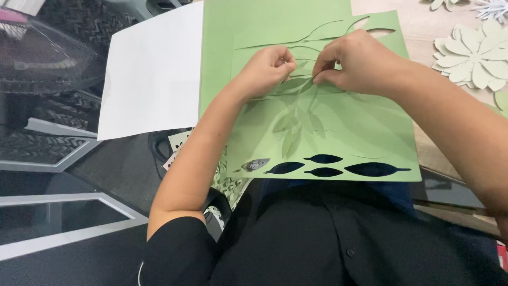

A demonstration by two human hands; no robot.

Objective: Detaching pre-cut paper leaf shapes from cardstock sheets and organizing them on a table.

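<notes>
A light green paper sheet (349, 132) with leaf-shaped cut-outs lies in front of me, overhanging the table edge. My left hand (267, 69) and my right hand (360, 61) meet over its upper middle. Both pinch a thin cut green leaf strip (304, 85) that lifts off the sheet between their fingertips. Several leaf-shaped holes (325, 165) show along the sheet's near edge. A second green sheet (254, 26) lies underneath, further back.
A white paper sheet (153, 69) lies to the left of the green ones. Pale paper flowers (476, 55) sit on the wooden table at the right. A fan's wire guard (42, 58) stands at far left. Patterned paper pieces (177, 148) poke out below the sheets.
</notes>
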